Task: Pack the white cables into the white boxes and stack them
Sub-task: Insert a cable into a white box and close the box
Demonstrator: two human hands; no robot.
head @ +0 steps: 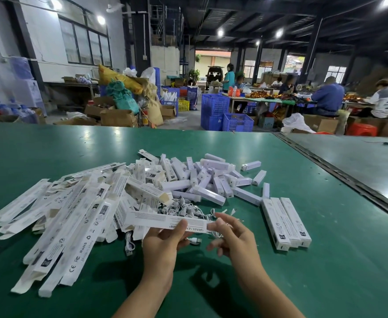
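Step in hand: loading one white box (167, 220). Held level above the near part of the table, printed side up, in front of the piles. Gripped from beneath by the left hand (163, 244), thumb over the top face near the box's middle. Pinched at its right end by the right hand (232, 237), thumb and forefinger closed on the end, remaining fingers loosely curled below. Hanging just under the box, between the two hands: a white cable (195, 241), USB plug showing. Whether partly inside the box or merely caught in the fingers: cannot be told.

Just behind the box: cable heap (183, 208), tangled. To the left: flat boxes (73, 214), strewn and overlapping. Farther back and right: short white lamp bodies (211, 180) in a loose pile. Right of the hands: three packed boxes (286, 223), lying side by side and touching, on the green table (326, 283); not yet stacked in layers.

Judged progress: early; far more flat boxes than packed ones.

Next move, as judged: open the right end, feed plug and slack fully in, tuck the flap shut. Keep the left grip light to avoid crushing the thin card. Then lay beside or upon the three packed boxes, edges aligned.
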